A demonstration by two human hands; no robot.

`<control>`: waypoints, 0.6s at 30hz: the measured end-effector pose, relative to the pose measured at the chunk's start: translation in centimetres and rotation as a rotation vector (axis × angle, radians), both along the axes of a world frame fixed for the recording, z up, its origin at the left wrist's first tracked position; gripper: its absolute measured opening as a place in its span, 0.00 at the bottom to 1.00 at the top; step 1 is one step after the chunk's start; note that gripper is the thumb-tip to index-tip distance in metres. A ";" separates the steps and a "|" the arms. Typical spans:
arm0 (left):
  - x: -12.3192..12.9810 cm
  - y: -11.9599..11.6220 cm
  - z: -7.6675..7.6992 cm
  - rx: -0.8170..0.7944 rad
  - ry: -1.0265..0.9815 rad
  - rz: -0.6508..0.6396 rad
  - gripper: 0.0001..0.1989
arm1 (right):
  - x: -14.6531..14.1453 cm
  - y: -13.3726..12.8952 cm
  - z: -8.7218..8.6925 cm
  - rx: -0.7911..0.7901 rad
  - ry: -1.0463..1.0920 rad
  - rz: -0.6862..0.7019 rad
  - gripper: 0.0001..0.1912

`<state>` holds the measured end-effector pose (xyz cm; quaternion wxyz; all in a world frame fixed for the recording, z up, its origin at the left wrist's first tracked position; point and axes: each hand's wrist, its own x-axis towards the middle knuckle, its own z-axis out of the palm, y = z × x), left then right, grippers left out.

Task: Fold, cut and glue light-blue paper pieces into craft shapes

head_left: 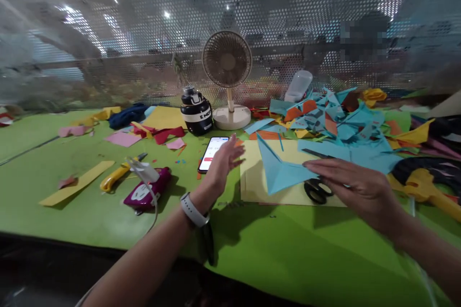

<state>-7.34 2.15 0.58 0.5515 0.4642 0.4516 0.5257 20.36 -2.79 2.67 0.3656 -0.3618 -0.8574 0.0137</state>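
Note:
My right hand (355,180) pinches one corner of a folded light-blue paper piece (284,172), which is held up over a stack of pale yellow sheets (250,187). Behind that hand, black-handled scissors (317,193) are partly hidden; their dark blades show above my fingers. My left hand (221,163), with a white-banded watch on the wrist, is raised with its fingers apart and holds nothing. It is beside a phone (205,165) with a lit screen and covers part of it.
A heap of cut blue and orange paper (331,117) lies at the back right. A desk fan (232,117) and a black bottle (196,124) stand at the back. To the left are a yellow cutter (115,177), a purple power block (147,196) with a cable, and a yellow strip (81,184).

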 end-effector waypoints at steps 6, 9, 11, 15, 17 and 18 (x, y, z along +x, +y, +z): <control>-1.3 -0.2 1.0 -0.359 -0.158 -0.672 0.39 | 0.1 0.3 0.0 -0.091 -0.003 0.205 0.17; -1.2 -0.9 1.1 -0.391 0.011 -0.820 0.26 | -0.5 -0.1 0.1 -0.147 -0.077 0.243 0.16; -0.7 -1.4 0.9 -0.354 0.115 -0.824 0.17 | -1.3 -0.3 0.1 -0.164 -0.111 0.260 0.16; 0.1 -2.4 0.7 -0.381 0.189 -0.821 0.10 | -2.7 -0.5 0.0 -0.149 -0.059 0.255 0.17; -0.1 -2.5 0.8 -0.380 0.223 -0.816 0.09 | -2.7 -0.5 -0.1 -0.122 0.020 0.152 0.18; -0.3 -2.5 0.9 -0.365 0.236 -0.792 0.09 | -2.4 -0.5 -0.1 -0.115 0.064 0.068 0.19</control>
